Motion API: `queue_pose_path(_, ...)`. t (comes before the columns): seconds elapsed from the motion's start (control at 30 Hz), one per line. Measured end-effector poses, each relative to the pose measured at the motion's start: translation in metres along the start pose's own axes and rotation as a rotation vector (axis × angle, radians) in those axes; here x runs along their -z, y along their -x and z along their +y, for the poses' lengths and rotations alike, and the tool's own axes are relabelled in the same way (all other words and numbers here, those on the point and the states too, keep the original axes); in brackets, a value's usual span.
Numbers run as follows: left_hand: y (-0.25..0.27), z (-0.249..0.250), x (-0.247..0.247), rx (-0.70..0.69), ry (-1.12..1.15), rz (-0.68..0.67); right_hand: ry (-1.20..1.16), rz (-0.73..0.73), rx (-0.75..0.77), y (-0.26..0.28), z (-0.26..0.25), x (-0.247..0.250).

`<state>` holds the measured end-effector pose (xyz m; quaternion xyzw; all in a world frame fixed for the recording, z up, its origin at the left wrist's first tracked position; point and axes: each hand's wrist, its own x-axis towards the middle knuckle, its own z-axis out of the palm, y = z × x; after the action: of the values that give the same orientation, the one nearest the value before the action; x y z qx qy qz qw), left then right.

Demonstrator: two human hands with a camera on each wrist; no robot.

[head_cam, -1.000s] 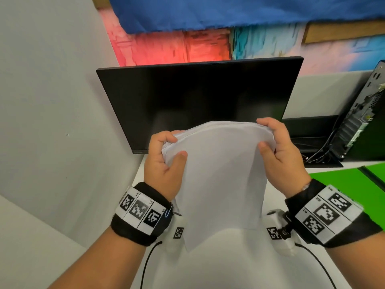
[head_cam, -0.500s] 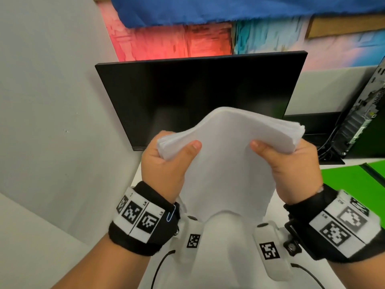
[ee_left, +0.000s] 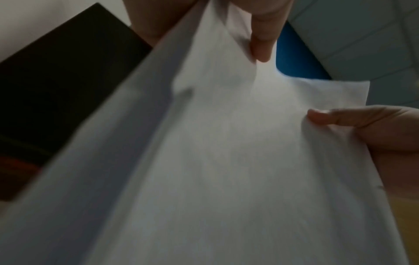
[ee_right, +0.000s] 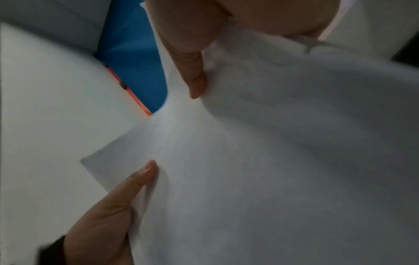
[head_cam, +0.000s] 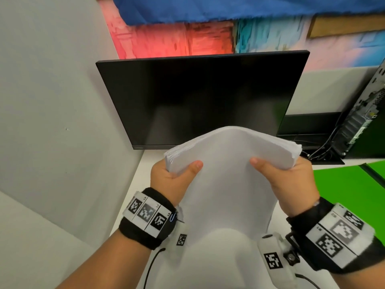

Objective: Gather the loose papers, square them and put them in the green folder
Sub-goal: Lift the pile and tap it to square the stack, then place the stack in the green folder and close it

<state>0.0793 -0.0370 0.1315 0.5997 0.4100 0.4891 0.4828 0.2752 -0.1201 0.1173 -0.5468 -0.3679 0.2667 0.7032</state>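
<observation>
The stack of white papers [head_cam: 227, 174] is held up in front of the dark monitor [head_cam: 200, 97], bowed upward. The left hand [head_cam: 173, 180] and right hand [head_cam: 291, 184] each pinch a top corner, thumbs on the near face; the fingers behind are hidden. The green folder [head_cam: 350, 184] lies at right, cut off. The monitor's small logo is unreadable.

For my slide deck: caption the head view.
Both hands, left hand and right hand, grip a bowed paper stack before a dark monitor.
</observation>
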Motion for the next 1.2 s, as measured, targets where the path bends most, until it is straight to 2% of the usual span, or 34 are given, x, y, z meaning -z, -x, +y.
queue_pose_path(0.1, 0.002, -0.004, -0.001, 0.051, 0.022, -0.018, -0.008, 0.012, -0.051, 0.000, 0.005, 0.000)
queue_pose_path(0.23, 0.003, -0.002, -0.001, 0.012, 0.047, -0.050, -0.097, -0.001, -0.015, -0.003, 0.001, 0.006)
queue_pose_path(0.43, 0.001, -0.017, -0.005, 0.123, 0.017, -0.039, -0.068, 0.005, -0.073, 0.000, 0.010, 0.002)
queue_pose_path(0.53, 0.000, -0.010, -0.009, 0.062, 0.014, -0.077, -0.083, 0.005, -0.052, -0.003, 0.007, 0.012)
queue_pose_path(0.67, -0.005, 0.009, -0.028, -0.016, 0.140, -0.073, -0.027, -0.110, -0.106, 0.000, 0.007, 0.049)
queue_pose_path(0.8, -0.002, 0.032, -0.083, -0.018, 0.263, -0.136, 0.099, -0.146, -0.161, 0.003, 0.005, 0.114)
queue_pose_path(0.93, 0.005, 0.029, -0.176, 0.113, 0.260, -0.257, 0.193, 0.009, -0.216, -0.005, -0.003, 0.203)
queue_pose_path(1.07, 0.008, -0.022, -0.274, 0.297, -0.067, -0.482, 0.453, 0.212, -0.410, -0.023, 0.005, 0.321)
queue_pose_path(1.2, 0.039, -0.086, -0.328, 0.635, -0.514, -0.738, 0.571, 0.274, -0.721, -0.029, 0.033, 0.438)
